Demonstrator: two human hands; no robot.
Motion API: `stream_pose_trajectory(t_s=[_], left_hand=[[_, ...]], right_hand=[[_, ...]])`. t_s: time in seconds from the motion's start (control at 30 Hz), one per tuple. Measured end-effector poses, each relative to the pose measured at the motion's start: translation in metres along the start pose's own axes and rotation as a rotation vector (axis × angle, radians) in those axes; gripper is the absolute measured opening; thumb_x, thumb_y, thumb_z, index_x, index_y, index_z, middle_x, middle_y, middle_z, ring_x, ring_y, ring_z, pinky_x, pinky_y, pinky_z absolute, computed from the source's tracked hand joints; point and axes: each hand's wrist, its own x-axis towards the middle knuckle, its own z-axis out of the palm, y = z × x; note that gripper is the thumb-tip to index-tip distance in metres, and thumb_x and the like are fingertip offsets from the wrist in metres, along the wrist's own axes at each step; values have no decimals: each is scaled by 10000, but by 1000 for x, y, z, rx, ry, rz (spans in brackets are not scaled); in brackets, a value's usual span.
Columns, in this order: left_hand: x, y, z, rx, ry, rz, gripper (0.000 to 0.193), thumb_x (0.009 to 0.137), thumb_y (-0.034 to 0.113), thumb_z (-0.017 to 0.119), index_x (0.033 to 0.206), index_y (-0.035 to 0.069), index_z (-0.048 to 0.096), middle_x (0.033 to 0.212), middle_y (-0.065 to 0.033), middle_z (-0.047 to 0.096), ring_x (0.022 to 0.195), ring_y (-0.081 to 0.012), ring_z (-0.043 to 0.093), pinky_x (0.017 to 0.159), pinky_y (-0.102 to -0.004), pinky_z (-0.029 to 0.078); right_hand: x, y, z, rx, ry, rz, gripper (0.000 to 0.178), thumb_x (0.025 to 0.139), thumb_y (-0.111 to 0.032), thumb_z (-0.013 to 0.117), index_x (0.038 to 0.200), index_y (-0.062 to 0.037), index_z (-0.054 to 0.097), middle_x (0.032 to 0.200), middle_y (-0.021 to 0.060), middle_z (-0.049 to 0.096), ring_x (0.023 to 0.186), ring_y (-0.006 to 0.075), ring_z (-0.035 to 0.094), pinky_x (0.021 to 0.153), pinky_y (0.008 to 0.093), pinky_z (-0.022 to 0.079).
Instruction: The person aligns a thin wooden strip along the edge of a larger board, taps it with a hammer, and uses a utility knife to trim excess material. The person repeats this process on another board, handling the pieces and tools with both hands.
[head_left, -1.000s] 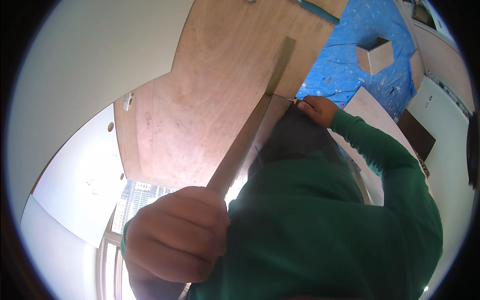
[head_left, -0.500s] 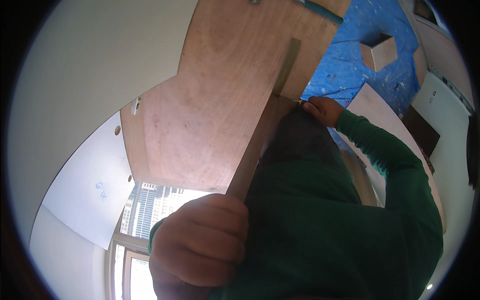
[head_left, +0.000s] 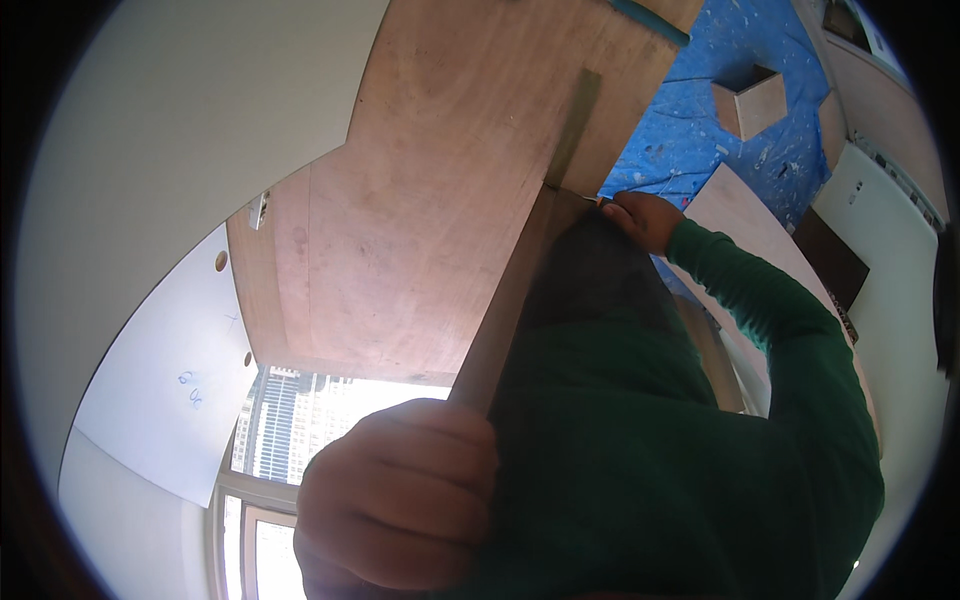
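My left hand [head_left: 400, 495] is large and close at the lower left, its fingers curled into a fist round the near end of a long, narrow wooden strip [head_left: 500, 310]. The strip runs away from me along the edge of a wide plywood panel [head_left: 400, 220]. At the strip's far end is my right hand [head_left: 645, 222], fingers closed beside the panel's corner. What its fingertips pinch is hidden, though a small orange bit shows there. An olive-brown band [head_left: 573, 130] lies on the panel in line with the strip. My dark clothing sits right beside the strip.
A teal-handled tool [head_left: 650, 20] lies on the panel's far part. Paint-spotted blue sheeting [head_left: 690, 130] covers the floor, with a small open wooden box [head_left: 752, 105] on it. A white board with holes [head_left: 170, 360] stands left, near a window [head_left: 290, 420]. A pale board [head_left: 740, 215] lies right.
Both hands keep their grips with hardly any movement. The surroundings have shifted slightly leftward in the picture.
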Motion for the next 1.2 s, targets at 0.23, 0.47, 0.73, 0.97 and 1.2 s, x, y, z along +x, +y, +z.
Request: stream_pose_trajectory(t_s=[0.23, 0.47, 0.73, 0.97, 1.2], left_hand=[[-20, -5, 8, -30, 83, 12, 298, 871, 275, 671, 791, -12, 675, 851, -227, 683, 708, -403, 652, 745, -523, 526], [2, -4, 9, 23, 13, 29, 556, 903, 522, 689, 705, 8, 612, 687, -157, 576, 586, -331, 545, 600, -480, 423], [6, 0, 8, 30, -40, -23, 543, 893, 511, 686, 704, 6, 614, 689, -160, 577, 579, -329, 541, 592, -474, 417], [7, -1, 8, 32, -38, -16, 554, 894, 517, 682, 691, 6, 609, 680, -155, 567, 582, -330, 539, 586, -473, 410], [0, -2, 12, 31, 40, 17, 555, 893, 517, 687, 699, 3, 614, 689, -160, 568, 599, -338, 548, 594, -481, 419]], right_hand=[[-2, 9, -1, -40, 14, -12, 566, 1120, -528, 431, 1066, -15, 665, 941, 262, 688, 958, 473, 671, 857, 541, 511], [-26, 35, -7, -51, 31, 33, 584, 1122, -531, 438, 990, -6, 656, 909, 258, 672, 924, 469, 662, 835, 544, 502], [-22, 5, -14, -9, 10, -9, 593, 1123, -543, 440, 981, -6, 650, 884, 243, 663, 895, 455, 659, 818, 537, 495], [0, -6, -12, 1, -23, -23, 518, 1133, -476, 450, 1000, -9, 630, 877, 243, 631, 885, 445, 637, 816, 528, 481], [-10, 29, 3, -65, 37, -16, 573, 1120, -532, 441, 1051, -12, 669, 931, 259, 687, 936, 461, 672, 846, 544, 504]])
